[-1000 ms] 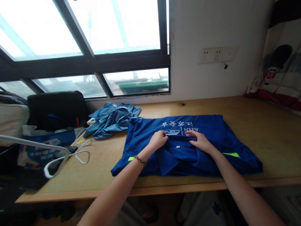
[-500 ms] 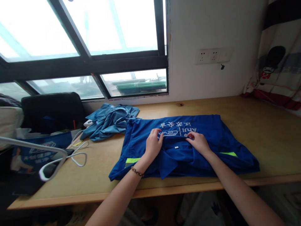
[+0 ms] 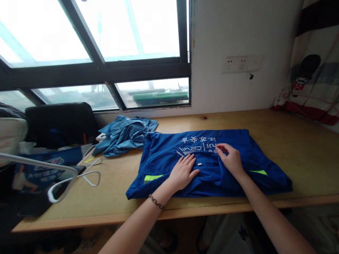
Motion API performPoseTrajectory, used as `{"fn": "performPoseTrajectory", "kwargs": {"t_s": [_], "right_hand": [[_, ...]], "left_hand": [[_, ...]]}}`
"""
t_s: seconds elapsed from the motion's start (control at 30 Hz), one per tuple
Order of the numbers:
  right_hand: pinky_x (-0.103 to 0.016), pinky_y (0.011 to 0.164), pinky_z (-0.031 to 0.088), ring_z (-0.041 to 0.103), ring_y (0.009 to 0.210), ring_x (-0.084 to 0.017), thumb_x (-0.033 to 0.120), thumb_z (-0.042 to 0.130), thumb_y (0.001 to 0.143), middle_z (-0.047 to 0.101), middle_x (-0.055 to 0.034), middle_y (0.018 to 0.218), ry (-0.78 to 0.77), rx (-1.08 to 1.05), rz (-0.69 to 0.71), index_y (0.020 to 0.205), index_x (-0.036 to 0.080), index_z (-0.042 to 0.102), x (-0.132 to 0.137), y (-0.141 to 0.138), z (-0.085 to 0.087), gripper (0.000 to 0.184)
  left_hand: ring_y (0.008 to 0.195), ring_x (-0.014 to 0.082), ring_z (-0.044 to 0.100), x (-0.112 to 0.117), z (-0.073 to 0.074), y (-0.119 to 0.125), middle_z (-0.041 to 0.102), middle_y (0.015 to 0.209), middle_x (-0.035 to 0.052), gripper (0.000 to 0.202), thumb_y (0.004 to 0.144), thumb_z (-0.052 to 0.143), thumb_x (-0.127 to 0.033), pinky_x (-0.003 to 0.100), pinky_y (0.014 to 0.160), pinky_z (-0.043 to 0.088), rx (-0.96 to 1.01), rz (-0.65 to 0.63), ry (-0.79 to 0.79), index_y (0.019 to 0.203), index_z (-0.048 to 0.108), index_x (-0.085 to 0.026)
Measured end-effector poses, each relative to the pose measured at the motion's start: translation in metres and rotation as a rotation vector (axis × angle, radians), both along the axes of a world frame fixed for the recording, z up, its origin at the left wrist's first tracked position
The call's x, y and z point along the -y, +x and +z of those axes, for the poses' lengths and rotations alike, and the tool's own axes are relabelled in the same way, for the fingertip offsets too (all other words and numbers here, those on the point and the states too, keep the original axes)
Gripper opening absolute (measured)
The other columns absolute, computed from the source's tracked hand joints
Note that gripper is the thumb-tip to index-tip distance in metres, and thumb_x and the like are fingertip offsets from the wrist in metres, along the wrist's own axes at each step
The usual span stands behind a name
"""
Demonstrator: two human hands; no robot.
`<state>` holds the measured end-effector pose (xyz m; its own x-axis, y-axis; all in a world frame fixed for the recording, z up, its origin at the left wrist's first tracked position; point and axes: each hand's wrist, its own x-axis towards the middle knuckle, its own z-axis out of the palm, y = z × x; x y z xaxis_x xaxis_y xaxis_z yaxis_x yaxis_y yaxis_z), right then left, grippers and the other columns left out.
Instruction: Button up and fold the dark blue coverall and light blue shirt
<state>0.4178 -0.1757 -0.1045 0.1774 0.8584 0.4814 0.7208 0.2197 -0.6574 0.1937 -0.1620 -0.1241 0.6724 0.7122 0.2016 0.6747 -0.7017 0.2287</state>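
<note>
A blue work shirt [image 3: 164, 148] with white lettering and yellow-green reflective strips lies folded on the table, its lettering upside down to me. My left hand [image 3: 184, 171] rests flat on the shirt, fingers extended, left of the small white label [image 3: 199, 164] at the neck. To the right of that label, my right hand [image 3: 229, 157] has thumb and fingers pinched together at the collar cloth, beside the printed logo. The fingertips cover part of the lettering, and the exact bit of cloth between them is hard to see.
A crumpled lighter-blue garment [image 3: 124, 134] lies at the back left of the wooden table [image 3: 267, 137]. White cables [image 3: 92, 173] loop over the left edge, near a bag [image 3: 42, 169] and a black chair back [image 3: 60, 123]. A window and wall sockets [image 3: 235, 64] are behind.
My left hand has gone from curled fingers at the collar to lying flat, lower and further right. The collar point hanging toward me no longer shows. My right hand has shifted slightly right.
</note>
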Motion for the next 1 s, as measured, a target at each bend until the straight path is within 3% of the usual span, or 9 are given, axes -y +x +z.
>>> {"fn": "performPoseTrajectory", "kwargs": {"t_s": [0.07,0.17,0.27,0.37,0.53,0.67,0.77,0.87,1.0], "right_hand": [[-0.034,0.088,0.040,0.052,0.101,-0.020,0.043,0.042,0.081,0.059,-0.0072,0.106,0.039,0.177,0.087,0.103,0.019,0.056,0.024,-0.011,0.005,0.036],[-0.041,0.099,0.028,0.032,0.121,-0.023,0.048,0.038,0.082,0.041,-0.0071,0.129,-0.085,0.444,0.197,0.127,0.019,0.038,0.053,-0.024,-0.008,0.053],[-0.047,0.100,0.024,0.023,0.126,-0.023,0.051,0.031,0.083,0.030,-0.0071,0.136,-0.231,0.580,0.186,0.133,0.019,0.027,0.066,-0.026,-0.027,0.059],[-0.048,0.100,0.022,0.020,0.127,-0.023,0.053,0.032,0.082,0.027,-0.0058,0.137,-0.272,0.626,0.213,0.133,0.020,0.025,0.070,-0.023,-0.031,0.062],[-0.049,0.100,0.022,0.024,0.126,-0.022,0.043,0.046,0.078,0.034,-0.0024,0.134,-0.188,0.642,0.345,0.130,0.025,0.032,0.079,-0.019,-0.018,0.056],[-0.045,0.099,0.028,0.038,0.118,-0.019,0.017,0.042,0.079,0.050,-0.0008,0.122,-0.096,0.604,0.363,0.120,0.027,0.046,0.083,-0.012,-0.025,0.043],[-0.044,0.096,0.033,0.044,0.114,-0.019,0.011,0.042,0.077,0.055,-0.0012,0.116,-0.056,0.558,0.377,0.114,0.027,0.052,0.083,-0.007,-0.032,0.041],[-0.045,0.095,0.034,0.045,0.113,-0.020,0.019,0.047,0.078,0.056,-0.0017,0.114,-0.082,0.530,0.391,0.111,0.027,0.054,0.083,-0.006,-0.030,0.035],[-0.045,0.100,0.027,0.030,0.123,-0.022,0.037,0.051,0.077,0.039,-0.0030,0.131,-0.116,0.564,0.366,0.121,0.025,0.045,0.088,-0.007,-0.015,0.046]], "left_hand": [[0.128,0.0204,0.019,0.004,0.006,-0.003,0.028,0.138,0.0072,0.057,0.083,0.028,-0.052,0.041,0.103,0.019,0.007,-0.035,0.014,0.130,0.030,-0.020],[0.129,0.0238,0.015,0.012,0.018,-0.007,0.026,0.138,0.0078,0.068,0.076,0.035,-0.059,0.045,0.103,0.015,-0.005,-0.155,0.055,0.131,0.027,-0.020],[0.127,0.0261,0.017,0.020,0.024,-0.006,0.033,0.135,0.0071,0.066,0.075,0.038,-0.059,0.048,0.102,0.013,-0.027,-0.258,0.110,0.129,0.031,-0.022],[0.123,0.0275,0.025,0.029,0.026,-0.002,0.042,0.127,0.0087,0.053,0.078,0.042,-0.050,0.049,0.100,0.017,-0.035,-0.278,0.200,0.122,0.041,-0.021],[0.089,0.0184,0.050,0.046,0.026,-0.001,0.055,0.089,0.0083,0.024,0.085,0.036,-0.021,0.036,0.081,0.037,-0.122,-0.352,0.357,0.103,0.051,-0.015],[0.069,0.0147,0.047,0.050,0.025,-0.005,0.051,0.073,0.0043,0.020,0.086,0.032,-0.016,0.029,0.064,0.036,-0.202,-0.362,0.358,0.089,0.052,-0.015],[0.071,0.0150,0.046,0.048,0.027,-0.005,0.051,0.075,0.0036,0.015,0.084,0.036,-0.018,0.030,0.066,0.036,-0.230,-0.377,0.292,0.084,0.051,-0.017],[0.077,0.0154,0.048,0.047,0.030,-0.002,0.053,0.081,0.0035,0.013,0.081,0.042,-0.018,0.031,0.073,0.036,-0.247,-0.374,0.204,0.088,0.052,-0.020],[0.112,0.0227,0.037,0.047,0.031,-0.005,0.043,0.122,0.0072,0.035,0.082,0.040,-0.023,0.043,0.096,0.023,-0.169,-0.269,0.240,0.117,0.043,-0.026]]}}
